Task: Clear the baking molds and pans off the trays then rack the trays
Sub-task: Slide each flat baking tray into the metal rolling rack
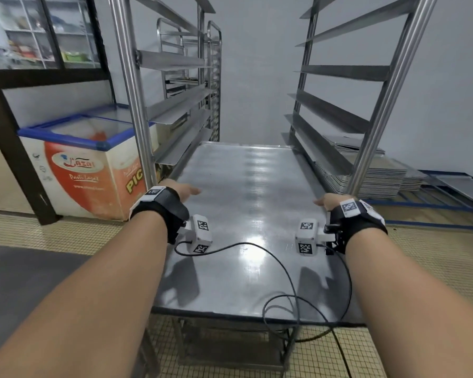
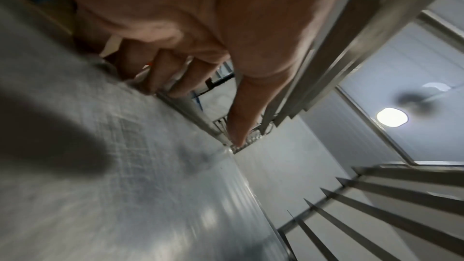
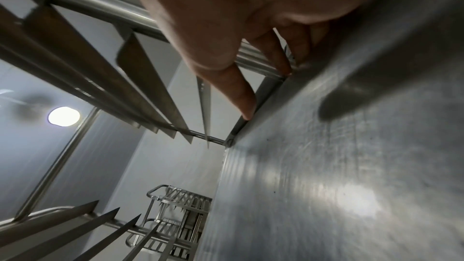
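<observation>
A large bare steel tray lies level between the two sides of a steel rack, its far end in among the angled runners and its near end sticking out toward me. My left hand grips the tray's left rim and my right hand grips its right rim. In the left wrist view the left hand has its fingers curled over the edge of the tray, thumb stretched along it. The right hand holds the tray the same way. Nothing lies on the tray.
A chest freezer stands left of the rack. A stack of trays sits on the floor at the right, beside blue floor rails. A second rack stands behind. A dark mat covers the floor on my left.
</observation>
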The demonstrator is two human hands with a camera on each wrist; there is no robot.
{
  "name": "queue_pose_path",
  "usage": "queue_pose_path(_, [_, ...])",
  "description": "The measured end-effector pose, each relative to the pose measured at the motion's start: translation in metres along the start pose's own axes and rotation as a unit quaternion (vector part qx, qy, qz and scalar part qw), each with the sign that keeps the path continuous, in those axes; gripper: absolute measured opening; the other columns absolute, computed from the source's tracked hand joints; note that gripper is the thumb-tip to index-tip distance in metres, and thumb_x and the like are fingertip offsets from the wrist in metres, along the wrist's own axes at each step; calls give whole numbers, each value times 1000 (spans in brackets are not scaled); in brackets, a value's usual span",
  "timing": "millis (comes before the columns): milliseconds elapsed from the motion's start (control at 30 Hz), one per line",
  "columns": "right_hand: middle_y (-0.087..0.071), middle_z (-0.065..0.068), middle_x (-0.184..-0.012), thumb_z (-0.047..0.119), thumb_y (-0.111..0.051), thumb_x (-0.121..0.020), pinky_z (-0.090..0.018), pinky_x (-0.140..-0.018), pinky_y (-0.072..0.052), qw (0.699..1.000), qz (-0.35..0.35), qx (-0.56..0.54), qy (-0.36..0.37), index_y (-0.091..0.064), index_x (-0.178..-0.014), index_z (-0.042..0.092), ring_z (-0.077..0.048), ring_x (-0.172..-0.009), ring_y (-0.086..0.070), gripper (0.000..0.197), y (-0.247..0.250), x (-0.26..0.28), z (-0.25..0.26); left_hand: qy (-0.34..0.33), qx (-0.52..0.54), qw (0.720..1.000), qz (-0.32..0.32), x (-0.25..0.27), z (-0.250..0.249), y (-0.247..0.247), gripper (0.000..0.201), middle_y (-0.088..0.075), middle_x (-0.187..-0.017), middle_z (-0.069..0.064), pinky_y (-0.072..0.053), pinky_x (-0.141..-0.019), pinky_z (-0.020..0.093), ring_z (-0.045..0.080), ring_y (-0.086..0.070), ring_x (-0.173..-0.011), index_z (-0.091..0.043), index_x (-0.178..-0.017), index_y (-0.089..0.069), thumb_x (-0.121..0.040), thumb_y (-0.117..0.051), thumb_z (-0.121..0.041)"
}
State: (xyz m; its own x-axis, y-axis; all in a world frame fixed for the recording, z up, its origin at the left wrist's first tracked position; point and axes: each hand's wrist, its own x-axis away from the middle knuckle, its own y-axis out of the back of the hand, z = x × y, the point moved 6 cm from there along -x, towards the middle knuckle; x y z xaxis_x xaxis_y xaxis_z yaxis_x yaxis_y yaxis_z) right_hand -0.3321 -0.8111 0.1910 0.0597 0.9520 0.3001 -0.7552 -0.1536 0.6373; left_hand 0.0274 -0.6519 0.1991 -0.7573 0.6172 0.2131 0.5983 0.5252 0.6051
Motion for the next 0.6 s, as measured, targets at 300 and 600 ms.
queue_pose_path(300, [-64, -14, -120, 44, -78, -79, -38, -78, -53, 996, 35, 9, 82, -60, -126, 2, -30, -98, -63, 65, 3, 89, 9, -134, 2, 977, 165, 118, -1, -15, 47, -69, -109, 10, -56, -55, 30, 23, -65, -85, -6, -113, -69, -82, -78, -40])
queue_pose_path(600, [-63, 6, -129, 69, -79, -59, -25, -80, -44, 947, 115, 153, 259, -61, -131, 23, -9, -104, -60, 88, -23, 200, -38, -295, -212, 912, 192, 207, 48, -28, 100, -60, -130, -7, -49, -99, 31, 13, -58, -116, -27, -137, -54, -52, -84, -68])
